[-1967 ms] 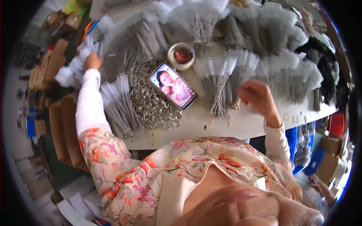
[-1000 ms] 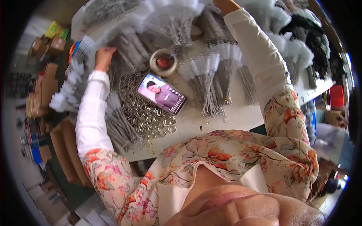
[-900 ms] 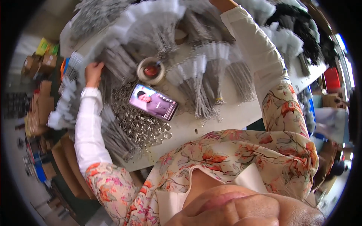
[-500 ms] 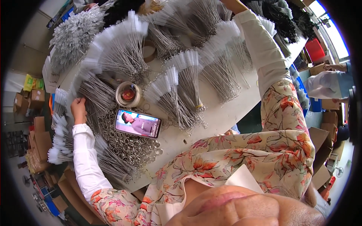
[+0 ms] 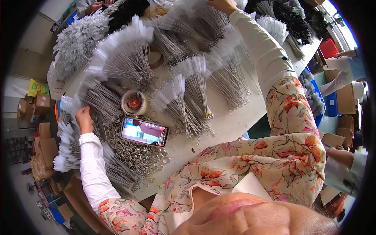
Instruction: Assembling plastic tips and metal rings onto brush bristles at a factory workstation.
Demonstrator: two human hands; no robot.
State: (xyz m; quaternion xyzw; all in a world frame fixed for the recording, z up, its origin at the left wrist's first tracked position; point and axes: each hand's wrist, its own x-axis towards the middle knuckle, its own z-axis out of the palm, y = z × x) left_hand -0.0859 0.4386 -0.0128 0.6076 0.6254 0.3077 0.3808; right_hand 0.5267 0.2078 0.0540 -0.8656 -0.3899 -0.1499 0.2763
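Note:
My left hand [image 5: 84, 120] is at the left side of the table, fingers curled in at the edge of a bundle of thin wire-handled brushes [image 5: 100, 98] with pale bristles. Whatever sits between those fingertips is too small to make out. My right arm reaches far across the table. At the top edge of the view, my right hand [image 5: 224, 5] hovers by the far brush bundles [image 5: 205, 23], partly cut off, so its grip is unclear. Between my arms lie more brush bundles [image 5: 196, 84], fanned out with looped wire ends toward me.
A lit phone [image 5: 144, 132] lies on a heap of metal rings [image 5: 141, 154]. Beside it stands a round pale container [image 5: 126, 102] with something red inside. A tape roll [image 5: 155, 57] lies farther back. Other people's hands [image 5: 95, 7] show at the far left; someone [image 5: 344, 74] is at right.
My right hand has moved left and slightly down into view along the far edge. My left hand has shifted slightly right and down. The phone's picture has changed.

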